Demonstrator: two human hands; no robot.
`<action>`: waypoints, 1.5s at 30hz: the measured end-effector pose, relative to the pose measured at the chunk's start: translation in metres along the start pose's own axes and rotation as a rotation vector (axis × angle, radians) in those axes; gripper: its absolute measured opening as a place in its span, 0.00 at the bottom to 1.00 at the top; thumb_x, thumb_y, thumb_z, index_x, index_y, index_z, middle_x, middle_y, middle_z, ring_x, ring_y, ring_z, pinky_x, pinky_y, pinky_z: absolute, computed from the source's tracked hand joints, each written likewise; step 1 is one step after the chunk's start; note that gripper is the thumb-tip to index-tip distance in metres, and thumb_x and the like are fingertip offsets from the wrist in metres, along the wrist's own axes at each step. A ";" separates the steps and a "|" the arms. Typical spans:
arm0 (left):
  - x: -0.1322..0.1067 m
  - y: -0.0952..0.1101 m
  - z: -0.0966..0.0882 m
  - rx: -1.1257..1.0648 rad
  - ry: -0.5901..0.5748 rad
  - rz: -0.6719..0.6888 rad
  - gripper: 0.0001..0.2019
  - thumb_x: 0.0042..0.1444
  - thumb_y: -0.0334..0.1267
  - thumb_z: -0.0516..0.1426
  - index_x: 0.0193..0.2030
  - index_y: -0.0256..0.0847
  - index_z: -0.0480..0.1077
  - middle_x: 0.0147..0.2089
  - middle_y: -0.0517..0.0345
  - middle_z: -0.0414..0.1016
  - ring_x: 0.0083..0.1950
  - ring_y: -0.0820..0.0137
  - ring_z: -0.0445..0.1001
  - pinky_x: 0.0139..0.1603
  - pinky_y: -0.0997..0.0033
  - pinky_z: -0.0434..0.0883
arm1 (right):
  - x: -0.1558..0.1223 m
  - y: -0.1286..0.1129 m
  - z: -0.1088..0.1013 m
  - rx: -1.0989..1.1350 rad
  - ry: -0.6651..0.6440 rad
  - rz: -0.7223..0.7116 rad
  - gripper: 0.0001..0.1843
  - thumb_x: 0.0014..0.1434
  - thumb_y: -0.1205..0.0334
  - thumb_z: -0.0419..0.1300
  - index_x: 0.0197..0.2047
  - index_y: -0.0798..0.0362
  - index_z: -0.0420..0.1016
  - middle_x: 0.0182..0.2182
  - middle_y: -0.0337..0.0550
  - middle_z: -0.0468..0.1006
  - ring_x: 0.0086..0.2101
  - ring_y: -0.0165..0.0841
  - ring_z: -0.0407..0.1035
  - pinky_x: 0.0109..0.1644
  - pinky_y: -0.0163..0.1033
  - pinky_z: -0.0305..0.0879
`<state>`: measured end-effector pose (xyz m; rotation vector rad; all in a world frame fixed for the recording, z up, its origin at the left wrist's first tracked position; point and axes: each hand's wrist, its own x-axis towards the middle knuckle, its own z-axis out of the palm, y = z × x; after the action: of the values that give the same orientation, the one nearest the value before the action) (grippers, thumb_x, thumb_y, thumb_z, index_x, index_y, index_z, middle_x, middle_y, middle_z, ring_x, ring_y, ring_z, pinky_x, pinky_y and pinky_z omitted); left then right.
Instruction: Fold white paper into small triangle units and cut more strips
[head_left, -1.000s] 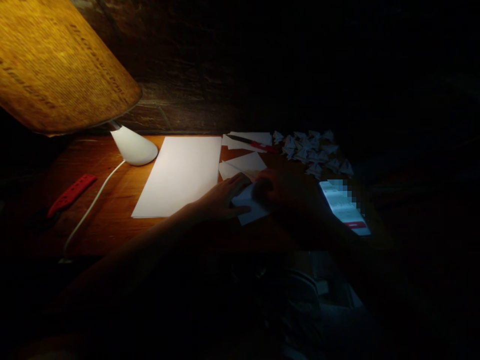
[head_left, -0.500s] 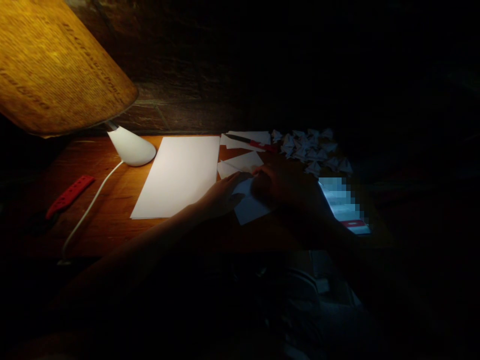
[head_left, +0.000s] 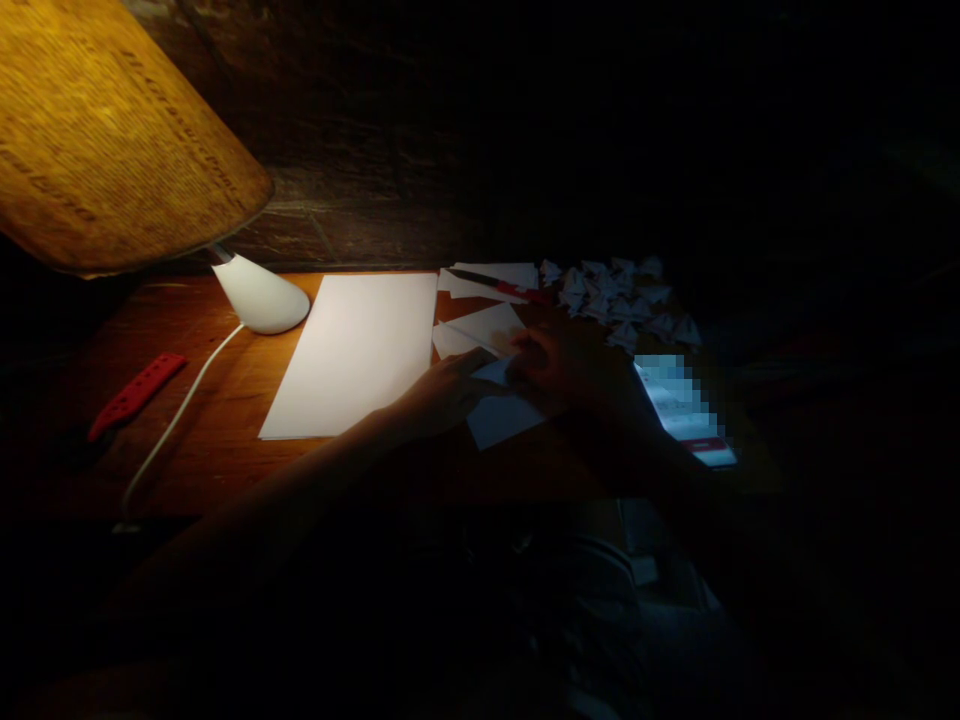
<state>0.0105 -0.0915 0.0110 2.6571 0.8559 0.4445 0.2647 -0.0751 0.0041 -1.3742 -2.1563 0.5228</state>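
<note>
A small piece of white paper (head_left: 501,422) lies between my hands, its upper part raised or folded. My left hand (head_left: 454,385) grips its left side, with the thumb stretched over the paper and the fingers along the top. From the right, my right hand (head_left: 546,368) has its fingers bent and closed on the upper right edge; deep shadow hides much of it. Just beyond my hands is another small white sheet (head_left: 476,328). To the left lies a stack of large white sheets (head_left: 360,350).
At the back, a red-handled knife (head_left: 499,284) rests on paper pieces (head_left: 517,272). Several folded paper shapes (head_left: 600,295) sit at the back right, near a lit phone (head_left: 682,410). A lamp (head_left: 262,300), its white cord (head_left: 180,415) and a red-handled object (head_left: 139,395) occupy the left.
My right hand has shifted slightly, and its fingers now show more clearly at the paper's upper edge. The left hand stays nearly in place on the paper.
</note>
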 end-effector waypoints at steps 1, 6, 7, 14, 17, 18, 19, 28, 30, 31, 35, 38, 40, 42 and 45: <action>0.000 0.001 0.000 0.002 -0.001 -0.003 0.24 0.69 0.27 0.52 0.60 0.55 0.82 0.62 0.50 0.72 0.57 0.61 0.75 0.62 0.54 0.77 | -0.001 0.001 0.000 0.006 0.005 -0.007 0.19 0.61 0.61 0.66 0.56 0.53 0.79 0.54 0.53 0.81 0.51 0.45 0.77 0.58 0.49 0.71; 0.002 0.002 -0.001 -0.021 0.000 -0.011 0.23 0.67 0.27 0.53 0.57 0.52 0.84 0.59 0.48 0.73 0.57 0.60 0.75 0.62 0.54 0.77 | -0.005 0.010 0.002 0.058 -0.014 -0.077 0.30 0.52 0.54 0.75 0.57 0.52 0.79 0.53 0.53 0.80 0.51 0.47 0.76 0.56 0.52 0.73; 0.001 0.001 0.000 -0.031 0.005 -0.005 0.23 0.67 0.27 0.53 0.57 0.52 0.84 0.59 0.48 0.73 0.58 0.60 0.75 0.63 0.54 0.76 | -0.005 0.012 0.002 0.067 -0.010 -0.089 0.31 0.51 0.54 0.76 0.57 0.52 0.79 0.53 0.53 0.79 0.51 0.48 0.75 0.57 0.53 0.73; 0.001 -0.002 0.002 -0.047 0.016 0.017 0.23 0.66 0.26 0.54 0.57 0.52 0.84 0.61 0.47 0.73 0.59 0.60 0.75 0.63 0.53 0.76 | -0.001 0.023 0.003 0.092 -0.013 -0.128 0.28 0.55 0.57 0.71 0.58 0.52 0.79 0.54 0.56 0.78 0.54 0.50 0.74 0.60 0.58 0.72; 0.001 -0.001 0.001 -0.031 0.018 0.014 0.23 0.66 0.26 0.54 0.57 0.51 0.84 0.62 0.47 0.73 0.58 0.59 0.75 0.63 0.53 0.76 | -0.002 0.022 -0.004 0.094 -0.049 -0.124 0.31 0.54 0.57 0.71 0.62 0.52 0.78 0.57 0.56 0.77 0.56 0.51 0.74 0.62 0.58 0.71; 0.001 -0.002 0.001 -0.029 0.019 0.015 0.23 0.66 0.26 0.54 0.57 0.51 0.84 0.61 0.47 0.73 0.58 0.60 0.75 0.62 0.53 0.76 | -0.002 0.021 -0.008 0.098 -0.067 -0.132 0.33 0.55 0.57 0.71 0.63 0.51 0.77 0.58 0.56 0.77 0.57 0.51 0.73 0.63 0.58 0.71; 0.001 -0.002 0.002 -0.029 0.021 0.017 0.23 0.66 0.25 0.54 0.58 0.52 0.84 0.61 0.47 0.73 0.58 0.60 0.75 0.62 0.53 0.77 | -0.003 0.021 -0.012 0.104 -0.082 -0.142 0.33 0.55 0.57 0.71 0.64 0.51 0.76 0.59 0.55 0.77 0.57 0.51 0.73 0.63 0.58 0.70; -0.001 -0.004 0.002 -0.047 0.033 0.038 0.23 0.68 0.27 0.53 0.60 0.53 0.82 0.63 0.48 0.72 0.59 0.60 0.75 0.63 0.53 0.77 | -0.005 0.018 -0.036 0.104 -0.244 -0.113 0.42 0.55 0.64 0.68 0.73 0.50 0.68 0.66 0.55 0.74 0.58 0.50 0.73 0.62 0.57 0.72; -0.001 -0.004 0.002 -0.048 0.036 0.037 0.23 0.69 0.27 0.54 0.61 0.53 0.82 0.63 0.48 0.72 0.60 0.60 0.75 0.64 0.52 0.76 | -0.004 0.020 -0.038 0.108 -0.264 -0.125 0.42 0.56 0.65 0.67 0.74 0.49 0.67 0.66 0.55 0.73 0.60 0.51 0.72 0.63 0.58 0.71; -0.001 -0.003 0.002 -0.050 0.036 0.038 0.23 0.69 0.27 0.54 0.61 0.53 0.82 0.63 0.48 0.72 0.60 0.60 0.75 0.64 0.53 0.76 | -0.004 0.022 -0.039 0.117 -0.271 -0.139 0.42 0.56 0.65 0.67 0.74 0.49 0.67 0.67 0.54 0.72 0.61 0.51 0.71 0.65 0.58 0.70; 0.001 0.000 0.000 -0.052 0.026 0.028 0.24 0.68 0.26 0.53 0.60 0.52 0.82 0.63 0.48 0.72 0.60 0.59 0.75 0.64 0.52 0.77 | -0.002 0.028 -0.040 0.164 -0.297 -0.195 0.44 0.56 0.66 0.66 0.75 0.46 0.65 0.69 0.52 0.71 0.65 0.51 0.68 0.70 0.59 0.66; 0.001 0.001 -0.002 -0.061 0.016 0.019 0.24 0.68 0.26 0.53 0.61 0.53 0.82 0.62 0.47 0.72 0.59 0.59 0.75 0.63 0.51 0.77 | -0.001 0.029 -0.041 0.187 -0.310 -0.222 0.44 0.57 0.65 0.65 0.76 0.47 0.64 0.69 0.53 0.71 0.65 0.51 0.69 0.69 0.60 0.66; 0.001 0.001 -0.002 -0.068 0.019 0.018 0.24 0.69 0.27 0.53 0.61 0.53 0.82 0.63 0.47 0.72 0.59 0.59 0.75 0.63 0.52 0.77 | -0.001 0.029 -0.041 0.198 -0.310 -0.228 0.43 0.57 0.65 0.65 0.76 0.48 0.65 0.68 0.54 0.71 0.64 0.51 0.69 0.68 0.60 0.67; 0.001 0.000 -0.001 -0.067 0.027 0.020 0.24 0.68 0.27 0.53 0.61 0.53 0.82 0.63 0.48 0.72 0.59 0.60 0.74 0.63 0.53 0.77 | -0.001 0.028 -0.042 0.203 -0.306 -0.220 0.43 0.58 0.64 0.66 0.75 0.49 0.65 0.67 0.55 0.72 0.64 0.51 0.70 0.68 0.59 0.67; 0.002 -0.001 -0.001 -0.054 0.022 0.025 0.24 0.68 0.26 0.54 0.60 0.53 0.82 0.62 0.49 0.73 0.59 0.61 0.75 0.63 0.55 0.77 | -0.002 0.029 -0.040 0.220 -0.310 -0.190 0.42 0.58 0.64 0.66 0.75 0.48 0.65 0.67 0.54 0.72 0.63 0.50 0.71 0.68 0.58 0.68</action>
<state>0.0110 -0.0897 0.0121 2.6204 0.8065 0.4974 0.3109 -0.0638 0.0188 -1.0100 -2.3560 0.9170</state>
